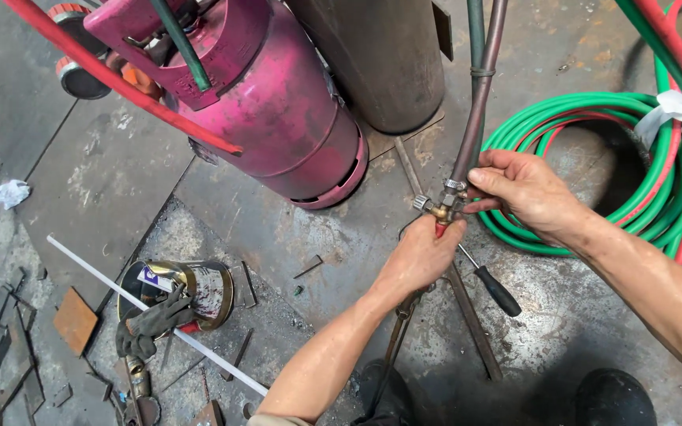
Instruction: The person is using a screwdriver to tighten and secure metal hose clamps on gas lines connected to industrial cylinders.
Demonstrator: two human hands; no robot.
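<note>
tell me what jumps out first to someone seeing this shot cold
The pink gas cylinder lying tilted at top centre grabs the eye first, then the coil of green and red hoses on the stained floor at right. In the middle, the left hand and right hand close on a brass torch fitting, with a black-handled screwdriver beside them.

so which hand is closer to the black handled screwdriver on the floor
Left. The left hand grips the brass torch fitting just above the screwdriver, whose shaft runs out from beside it. The right hand pinches the hose end higher up, farther away.
</note>
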